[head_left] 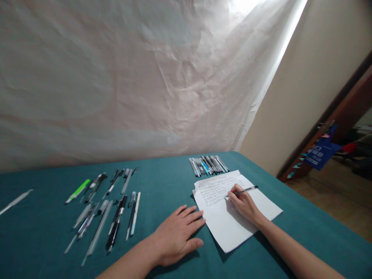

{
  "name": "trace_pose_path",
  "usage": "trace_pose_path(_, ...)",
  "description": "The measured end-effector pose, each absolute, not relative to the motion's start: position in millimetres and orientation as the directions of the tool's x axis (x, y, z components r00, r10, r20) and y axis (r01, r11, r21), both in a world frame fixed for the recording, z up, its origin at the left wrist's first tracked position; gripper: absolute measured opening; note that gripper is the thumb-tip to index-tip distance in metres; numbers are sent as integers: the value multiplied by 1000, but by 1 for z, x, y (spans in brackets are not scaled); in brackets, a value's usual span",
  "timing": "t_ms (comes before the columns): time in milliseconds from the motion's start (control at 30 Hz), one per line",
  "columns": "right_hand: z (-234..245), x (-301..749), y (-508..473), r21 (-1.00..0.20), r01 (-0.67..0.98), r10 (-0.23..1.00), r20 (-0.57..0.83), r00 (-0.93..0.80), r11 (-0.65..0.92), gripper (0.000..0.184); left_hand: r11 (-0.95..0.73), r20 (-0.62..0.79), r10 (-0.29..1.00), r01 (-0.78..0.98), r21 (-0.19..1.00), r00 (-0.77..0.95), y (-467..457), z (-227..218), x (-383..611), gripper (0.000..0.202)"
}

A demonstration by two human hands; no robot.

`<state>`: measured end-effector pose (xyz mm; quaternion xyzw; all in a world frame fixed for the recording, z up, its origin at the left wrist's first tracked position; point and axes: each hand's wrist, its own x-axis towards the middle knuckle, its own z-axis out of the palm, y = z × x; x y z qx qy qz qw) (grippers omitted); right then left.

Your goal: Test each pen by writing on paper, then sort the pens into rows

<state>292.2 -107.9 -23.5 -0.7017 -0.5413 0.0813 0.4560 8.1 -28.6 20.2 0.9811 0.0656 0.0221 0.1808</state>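
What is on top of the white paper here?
Handwriting on the upper part of the white paper, and the right hand, holding a pen. Any writing under that hand and its forearm is covered and cannot be seen.

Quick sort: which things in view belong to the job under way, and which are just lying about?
In use:
pen, in the right hand
paper, partly written on

Apparently lying about:
scattered pens, left of the paper
row of pens beyond the paper
slim white item, far left
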Motion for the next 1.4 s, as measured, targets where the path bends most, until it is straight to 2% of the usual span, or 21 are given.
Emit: trace_pose_path(1400, -24, 293, -107, -744, 669, 826, 370, 425, -10, 15, -924, 39, 144, 120, 364, 989, -28, 20, 8, 52)
